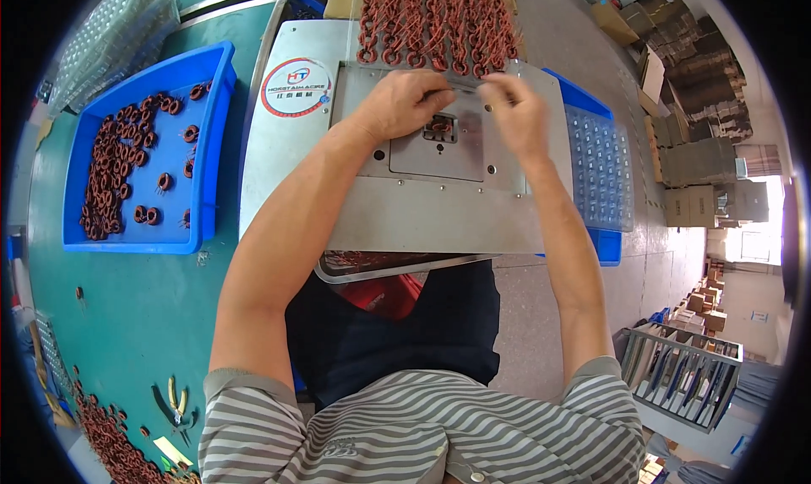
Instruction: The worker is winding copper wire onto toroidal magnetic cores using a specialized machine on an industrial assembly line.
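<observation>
My left hand (407, 106) is over the metal machine top (296, 180), its fingers curled in toward the thumb; whatever they hold, if anything, is hidden. Just below its fingertips, a copper-wound ring coil (440, 127) sits in the small rectangular opening of the machine plate. My right hand (517, 116) is smeared by motion at the plate's far right, its fingertips close to the front end of the rows of ring coils (439, 28). These reddish coils have loose wire leads and lie on a board at the machine's far side. Whether the right fingers grip a coil cannot be made out.
At left on the green table (127, 307) stands a blue bin (215, 146) of wound coils. Cutting pliers (176, 406) and a coil heap (114, 442) lie nearer. Right of the machine, a clear plastic tray (601, 167) rests on another blue bin (604, 249).
</observation>
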A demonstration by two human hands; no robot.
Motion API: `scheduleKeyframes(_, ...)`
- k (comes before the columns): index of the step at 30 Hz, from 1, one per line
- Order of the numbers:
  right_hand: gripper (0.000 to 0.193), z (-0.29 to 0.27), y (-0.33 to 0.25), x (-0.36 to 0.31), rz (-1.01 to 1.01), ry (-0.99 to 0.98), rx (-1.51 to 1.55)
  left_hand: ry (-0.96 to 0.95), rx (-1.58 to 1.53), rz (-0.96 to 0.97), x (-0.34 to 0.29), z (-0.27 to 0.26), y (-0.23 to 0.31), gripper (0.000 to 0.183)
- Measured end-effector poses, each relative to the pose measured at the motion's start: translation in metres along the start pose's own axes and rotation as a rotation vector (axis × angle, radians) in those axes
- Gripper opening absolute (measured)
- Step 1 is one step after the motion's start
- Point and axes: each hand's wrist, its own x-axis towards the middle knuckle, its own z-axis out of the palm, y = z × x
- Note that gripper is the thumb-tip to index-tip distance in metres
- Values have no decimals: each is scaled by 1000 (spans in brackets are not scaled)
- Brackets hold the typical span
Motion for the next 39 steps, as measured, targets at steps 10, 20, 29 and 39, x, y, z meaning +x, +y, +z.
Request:
scheduleKeyframes(10, 19, -12, 22, 47, 110, 34, -288, -316, 263, -16, -8, -3, 12, 18)
scheduleKeyframes(20, 14, -40, -5, 34, 128, 67, 379, 148, -700, -436, -1, -13, 9, 26)
scheduleKeyframes(29, 18, -41, -77, 10, -283, -432, -259, 357, -1204, -443, 6, -33, -4, 27)
scheduleKeyframes(39, 15, -15, -79, 23, -468, -530, -354, 290, -1035, -428, 0, -39, -3, 30)
